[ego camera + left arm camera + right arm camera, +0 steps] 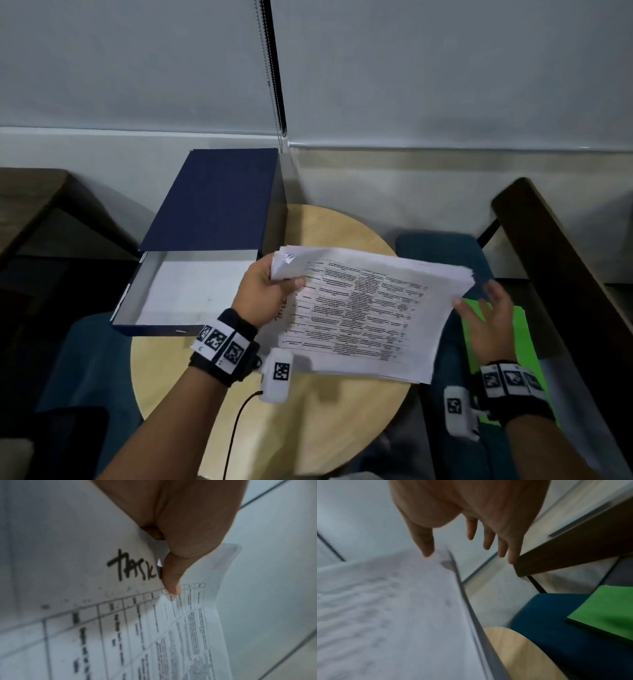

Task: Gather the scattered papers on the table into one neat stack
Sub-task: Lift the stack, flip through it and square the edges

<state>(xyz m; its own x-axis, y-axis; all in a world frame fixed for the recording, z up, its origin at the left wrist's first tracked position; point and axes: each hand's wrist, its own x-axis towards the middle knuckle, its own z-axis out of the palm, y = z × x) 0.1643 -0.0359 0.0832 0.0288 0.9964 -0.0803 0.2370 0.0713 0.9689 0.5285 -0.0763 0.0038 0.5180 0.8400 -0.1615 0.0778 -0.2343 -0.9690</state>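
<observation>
Both hands work the papers (370, 308) above the round worktop (274, 428): the left hand (263, 294) pinches one corner to carry the bundle, while the right hand (486, 318), fingers spread, meets the opposite edge, likely to square it.

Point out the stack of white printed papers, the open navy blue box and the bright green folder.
Stack of white printed papers (370, 308), head view, on the top sheet's table.
Open navy blue box (212, 202), head view, on the raised lid.
Bright green folder (606, 608), right wrist view, on its cover.

left hand (265, 294): thumb pinching down | right hand (488, 318): fingers spread straight
</observation>
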